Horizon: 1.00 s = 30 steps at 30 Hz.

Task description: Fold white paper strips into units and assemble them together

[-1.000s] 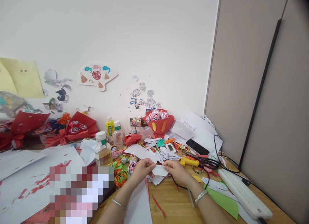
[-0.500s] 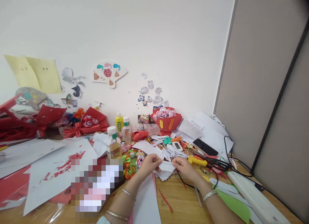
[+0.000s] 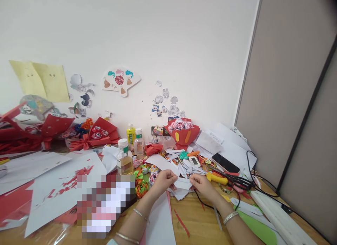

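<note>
Between my two hands is a small folded piece of white paper [image 3: 183, 184], held over a heap of white paper scraps [image 3: 190, 166]. My left hand [image 3: 166, 181] pinches its left end between thumb and fingers. At the right end, the fingertips of my right hand [image 3: 201, 184] are closed on the same paper. A larger white sheet [image 3: 161, 163] curves up just behind my left hand. Orange and green paper flowers [image 3: 142, 188] lie left of that hand. Yellow-handled scissors [image 3: 217, 178] rest to the right of my right hand.
Two bottles, one with amber liquid [image 3: 125, 164], stand at left centre. A red-wrapped bouquet [image 3: 183, 134] stands against the wall. On the right are a black phone [image 3: 225, 162], black cables [image 3: 250, 183] and a long white bar [image 3: 281, 217]. A white sheet with red scraps [image 3: 65, 188] lies left.
The view has shifted slightly, so most things sit a little to the right. Both hands stay pinched on the white paper, almost in the same pose.
</note>
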Each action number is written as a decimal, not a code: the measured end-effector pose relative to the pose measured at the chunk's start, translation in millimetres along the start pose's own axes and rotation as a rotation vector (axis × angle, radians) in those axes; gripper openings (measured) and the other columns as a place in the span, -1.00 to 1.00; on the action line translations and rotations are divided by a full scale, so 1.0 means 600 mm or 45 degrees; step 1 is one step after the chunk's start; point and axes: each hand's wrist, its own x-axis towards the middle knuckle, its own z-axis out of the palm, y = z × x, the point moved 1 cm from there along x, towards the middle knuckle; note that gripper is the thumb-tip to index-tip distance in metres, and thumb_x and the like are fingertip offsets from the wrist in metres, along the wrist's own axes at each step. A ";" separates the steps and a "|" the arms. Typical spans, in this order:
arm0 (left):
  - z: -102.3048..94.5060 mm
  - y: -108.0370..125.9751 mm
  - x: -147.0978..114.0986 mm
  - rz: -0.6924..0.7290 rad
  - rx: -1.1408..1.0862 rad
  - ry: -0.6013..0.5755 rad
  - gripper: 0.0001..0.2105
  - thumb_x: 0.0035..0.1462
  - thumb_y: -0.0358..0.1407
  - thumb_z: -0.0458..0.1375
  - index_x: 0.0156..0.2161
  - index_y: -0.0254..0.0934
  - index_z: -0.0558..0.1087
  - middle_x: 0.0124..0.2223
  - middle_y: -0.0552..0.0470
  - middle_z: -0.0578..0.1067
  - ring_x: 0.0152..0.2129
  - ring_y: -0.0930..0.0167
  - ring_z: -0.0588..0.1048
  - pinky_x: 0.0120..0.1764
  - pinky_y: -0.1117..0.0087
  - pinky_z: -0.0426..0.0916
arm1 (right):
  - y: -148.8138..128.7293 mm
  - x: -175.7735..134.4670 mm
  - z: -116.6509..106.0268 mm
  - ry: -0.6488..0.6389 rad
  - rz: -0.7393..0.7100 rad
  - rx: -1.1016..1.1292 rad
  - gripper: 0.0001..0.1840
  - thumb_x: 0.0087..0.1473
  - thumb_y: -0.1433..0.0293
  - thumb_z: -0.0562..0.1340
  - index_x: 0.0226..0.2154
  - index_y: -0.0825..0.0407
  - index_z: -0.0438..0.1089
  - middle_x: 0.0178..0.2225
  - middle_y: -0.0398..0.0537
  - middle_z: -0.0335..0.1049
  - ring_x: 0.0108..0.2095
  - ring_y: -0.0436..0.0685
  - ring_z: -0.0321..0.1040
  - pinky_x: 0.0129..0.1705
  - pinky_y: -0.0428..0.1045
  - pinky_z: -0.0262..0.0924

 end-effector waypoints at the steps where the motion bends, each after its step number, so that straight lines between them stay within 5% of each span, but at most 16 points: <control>1: 0.000 0.003 -0.001 0.001 0.010 0.004 -0.67 -0.25 -0.06 0.17 -0.56 -0.31 0.26 -0.77 0.17 0.33 -0.78 0.45 0.40 -0.70 0.52 0.23 | -0.002 0.000 0.000 0.018 -0.011 -0.044 -0.73 -0.02 0.24 0.08 -0.55 0.09 0.27 -0.57 -0.15 0.25 -0.51 0.03 0.21 -0.44 -0.08 0.10; 8: 0.004 0.020 -0.016 0.001 0.133 -0.068 -0.75 -0.17 -0.14 0.11 -0.54 -0.32 0.27 -0.70 0.18 0.32 -0.75 0.51 0.35 -0.65 0.53 0.21 | -0.019 -0.002 0.004 0.079 -0.047 -0.183 -0.78 0.00 0.36 0.04 -0.55 0.09 0.28 -0.60 -0.17 0.25 -0.51 0.02 0.19 -0.44 -0.11 0.06; 16: 0.020 0.008 -0.023 0.248 0.654 -0.236 -0.78 -0.09 -0.23 0.04 -0.58 -0.35 0.37 -0.65 0.19 0.26 -0.66 0.56 0.17 -0.59 0.55 0.04 | -0.056 -0.014 0.028 -0.023 -0.166 -0.364 -0.80 0.02 0.40 0.04 -0.49 0.05 0.34 -0.50 -0.14 0.33 -0.43 0.03 0.23 -0.38 -0.11 0.04; 23: 0.014 0.002 -0.005 0.321 0.627 0.058 -0.78 -0.10 -0.20 0.05 -0.53 -0.32 0.42 -0.51 0.06 0.43 -0.54 0.46 0.32 -0.45 0.49 0.18 | -0.027 -0.006 0.028 0.195 -0.025 -0.085 -0.71 -0.01 0.28 0.08 -0.20 0.03 0.24 -0.37 -0.09 0.31 -0.37 0.07 0.26 -0.33 -0.05 0.14; 26: 0.011 0.004 0.000 0.328 0.475 0.213 -0.76 -0.16 -0.14 0.09 -0.56 -0.31 0.40 -0.53 0.05 0.43 -0.57 0.45 0.35 -0.47 0.47 0.21 | -0.018 -0.003 0.033 0.148 0.009 0.063 -0.67 -0.04 0.24 0.11 -0.20 0.06 0.23 -0.36 -0.06 0.32 -0.34 0.09 0.28 -0.32 -0.04 0.16; 30: 0.020 0.003 0.000 0.121 0.092 0.193 -0.72 -0.20 -0.07 0.11 -0.56 -0.27 0.25 -0.75 0.22 0.28 -0.80 0.51 0.27 -0.66 0.49 0.18 | -0.025 -0.005 0.046 0.001 -0.022 0.218 -0.69 -0.07 0.23 0.15 -0.26 0.08 0.27 -0.32 -0.04 0.35 -0.28 0.11 0.29 -0.26 -0.02 0.16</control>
